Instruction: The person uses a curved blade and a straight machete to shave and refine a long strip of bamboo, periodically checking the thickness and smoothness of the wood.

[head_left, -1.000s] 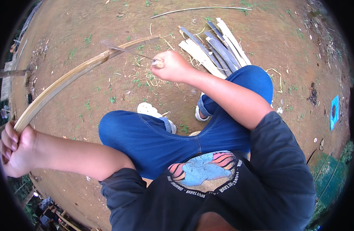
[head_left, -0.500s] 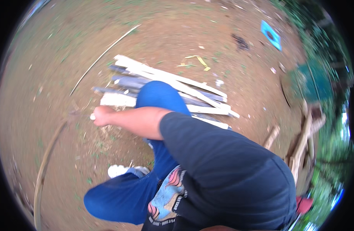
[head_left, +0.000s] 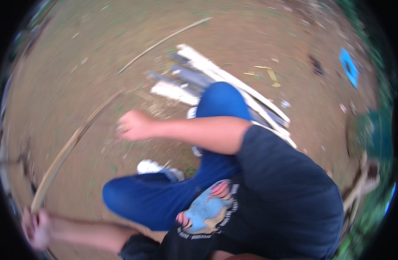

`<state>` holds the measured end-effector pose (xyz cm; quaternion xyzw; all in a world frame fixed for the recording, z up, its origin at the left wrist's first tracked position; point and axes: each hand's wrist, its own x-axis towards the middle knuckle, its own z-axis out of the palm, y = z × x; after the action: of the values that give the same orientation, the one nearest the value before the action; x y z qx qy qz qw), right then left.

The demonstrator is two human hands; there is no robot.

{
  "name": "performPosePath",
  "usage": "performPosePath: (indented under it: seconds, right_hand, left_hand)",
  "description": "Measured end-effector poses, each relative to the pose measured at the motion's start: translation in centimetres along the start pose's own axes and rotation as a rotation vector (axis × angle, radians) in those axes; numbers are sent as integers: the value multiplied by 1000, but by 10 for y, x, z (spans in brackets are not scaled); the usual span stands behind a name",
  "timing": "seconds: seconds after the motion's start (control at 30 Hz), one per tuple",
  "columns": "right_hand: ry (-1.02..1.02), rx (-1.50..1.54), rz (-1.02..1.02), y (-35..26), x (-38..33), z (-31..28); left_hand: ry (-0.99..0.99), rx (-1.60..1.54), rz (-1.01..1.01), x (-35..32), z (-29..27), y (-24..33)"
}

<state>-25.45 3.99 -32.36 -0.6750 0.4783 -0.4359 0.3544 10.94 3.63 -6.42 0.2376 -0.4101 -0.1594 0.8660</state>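
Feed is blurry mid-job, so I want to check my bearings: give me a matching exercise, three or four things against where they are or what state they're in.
Things:
1. long bamboo strip
2. right hand
3. pile of split slats
4. blue flat object

Places or states:
A. clenched above the dirt
B. far right on the ground
C. lower end held in the left hand
D. behind the raised knee

Pairs: 1-C, 2-A, 3-D, 4-B

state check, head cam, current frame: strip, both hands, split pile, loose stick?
bamboo strip: long, bowed, one end gripped.
left hand: closed on the strip's near end, blurred.
right hand: fisted near the strip; contact unclear.
split bamboo pile: flat on the dirt.
thin stick: lying loose, apart.
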Motion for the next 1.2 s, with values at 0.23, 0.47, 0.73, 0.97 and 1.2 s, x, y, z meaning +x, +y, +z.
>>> performPosePath:
  seconds: [0.23,0.47,0.73,0.97,1.2]
  right_hand:
    - [-152,90,224,-60,0,-1]
    - [-174,103,270,-36,-3,5]
    - [-183,165,156,-65,0,7]
    - [-201,4,364,3,7,-3]
    - [-239,92,119,-81,-3,7]
  left_hand:
    - [52,-80,25,-52,50,-1]
    - [48,-14,58,-62,71,14]
    - [59,18,132,-42,60,33]
    - [-40,111,135,-40,74,29]
    - [-36,115,168,-44,67,22]
